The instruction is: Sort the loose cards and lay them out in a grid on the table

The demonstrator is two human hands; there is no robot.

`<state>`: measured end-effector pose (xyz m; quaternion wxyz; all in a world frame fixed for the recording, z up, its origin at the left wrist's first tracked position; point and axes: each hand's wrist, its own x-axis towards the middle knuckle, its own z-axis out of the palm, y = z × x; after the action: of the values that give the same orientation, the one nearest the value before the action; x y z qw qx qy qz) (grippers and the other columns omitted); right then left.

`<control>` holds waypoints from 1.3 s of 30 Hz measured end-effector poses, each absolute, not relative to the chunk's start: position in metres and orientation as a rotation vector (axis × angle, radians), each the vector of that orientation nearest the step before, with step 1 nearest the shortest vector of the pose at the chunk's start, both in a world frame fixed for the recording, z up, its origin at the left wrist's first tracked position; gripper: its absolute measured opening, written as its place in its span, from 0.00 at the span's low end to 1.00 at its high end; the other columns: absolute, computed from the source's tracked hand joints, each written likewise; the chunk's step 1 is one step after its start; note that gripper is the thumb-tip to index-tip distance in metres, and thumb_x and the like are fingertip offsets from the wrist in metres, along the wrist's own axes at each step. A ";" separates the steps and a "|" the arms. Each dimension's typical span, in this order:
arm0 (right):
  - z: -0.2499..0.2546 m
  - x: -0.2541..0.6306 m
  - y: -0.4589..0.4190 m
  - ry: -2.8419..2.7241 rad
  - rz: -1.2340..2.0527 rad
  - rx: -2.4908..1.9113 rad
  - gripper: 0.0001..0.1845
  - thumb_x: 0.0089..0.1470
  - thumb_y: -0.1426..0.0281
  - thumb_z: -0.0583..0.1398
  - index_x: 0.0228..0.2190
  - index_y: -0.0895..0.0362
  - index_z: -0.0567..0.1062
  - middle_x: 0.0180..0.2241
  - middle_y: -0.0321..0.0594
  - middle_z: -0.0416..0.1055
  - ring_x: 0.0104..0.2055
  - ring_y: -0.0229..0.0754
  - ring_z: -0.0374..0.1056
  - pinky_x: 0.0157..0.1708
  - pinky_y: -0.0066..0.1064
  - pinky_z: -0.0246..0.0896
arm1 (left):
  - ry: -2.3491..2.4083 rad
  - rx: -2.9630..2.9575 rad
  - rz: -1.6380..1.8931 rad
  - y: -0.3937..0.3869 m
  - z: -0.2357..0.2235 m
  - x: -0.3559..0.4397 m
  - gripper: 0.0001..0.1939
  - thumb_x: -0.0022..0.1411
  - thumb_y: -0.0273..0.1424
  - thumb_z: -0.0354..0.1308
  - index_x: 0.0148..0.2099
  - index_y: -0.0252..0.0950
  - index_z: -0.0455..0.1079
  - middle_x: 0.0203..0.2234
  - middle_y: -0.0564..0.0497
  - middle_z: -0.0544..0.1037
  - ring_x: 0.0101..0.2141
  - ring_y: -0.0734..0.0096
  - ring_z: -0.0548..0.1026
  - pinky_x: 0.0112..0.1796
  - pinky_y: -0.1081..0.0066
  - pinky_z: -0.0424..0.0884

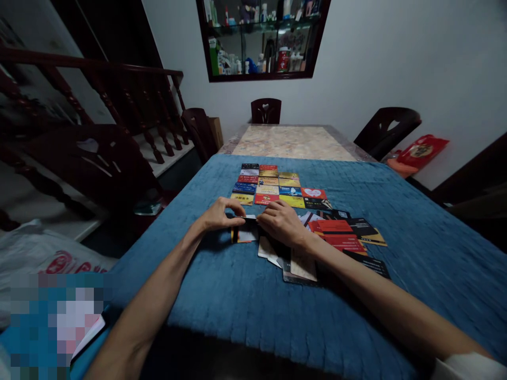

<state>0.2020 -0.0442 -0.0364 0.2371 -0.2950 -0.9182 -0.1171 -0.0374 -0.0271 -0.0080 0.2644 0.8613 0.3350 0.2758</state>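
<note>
Both my hands meet over a blue cloth (245,295) on the table. My left hand (221,214) pinches the top edge of a dark card (244,232) that has a white and orange face. My right hand (282,221) is curled, its fingertips on the same card's right edge. A loose heap of cards (340,235), red, black and pale, lies under and to the right of my right wrist. Beyond my hands, several cards are laid out in a neat grid (273,186) in rows.
The cloth ends partway up; bare marble tabletop (291,141) lies past it. Dark wooden chairs (266,111) stand at the far end and both sides. A stair railing (99,79) is at left, a red bag (420,150) at right, a wall cabinet (261,37) above.
</note>
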 end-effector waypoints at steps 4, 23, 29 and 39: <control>-0.038 0.206 -0.040 -2.467 -0.261 -0.882 0.20 0.68 0.66 0.51 0.31 0.55 0.79 0.28 0.41 0.77 0.35 0.42 0.63 0.39 0.36 0.50 | 0.973 2.318 0.739 -0.025 -0.014 -0.036 0.05 0.52 0.26 0.60 0.32 0.33 0.77 0.29 0.49 0.81 0.33 0.67 0.77 0.40 0.67 0.72; -0.053 0.207 -0.037 -2.400 -0.044 -1.002 0.15 0.61 0.73 0.56 0.50 0.55 0.71 0.43 0.49 0.78 0.45 0.48 0.70 0.42 0.38 0.57 | 1.116 2.266 0.848 -0.016 -0.027 -0.038 0.12 0.51 0.20 0.56 0.35 0.33 0.79 0.31 0.49 0.82 0.33 0.69 0.78 0.40 0.69 0.75; -0.054 0.201 -0.039 -2.397 -0.129 -1.076 0.16 0.61 0.74 0.56 0.50 0.56 0.70 0.43 0.49 0.78 0.44 0.48 0.70 0.41 0.37 0.55 | 1.118 2.354 0.840 -0.016 -0.029 -0.037 0.11 0.51 0.21 0.56 0.36 0.33 0.78 0.31 0.49 0.82 0.33 0.69 0.78 0.39 0.69 0.74; -0.052 0.197 -0.045 -2.412 -0.223 -1.066 0.15 0.63 0.74 0.55 0.51 0.58 0.70 0.44 0.49 0.78 0.43 0.49 0.69 0.42 0.38 0.53 | 1.128 2.392 0.803 -0.018 -0.023 -0.038 0.10 0.51 0.23 0.56 0.33 0.34 0.78 0.29 0.51 0.82 0.31 0.70 0.78 0.37 0.72 0.73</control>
<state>0.1966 -0.0446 -0.0520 0.2452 -0.3907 -0.8835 -0.0819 -0.0382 -0.0177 -0.0230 0.1877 0.8502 0.4008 0.2853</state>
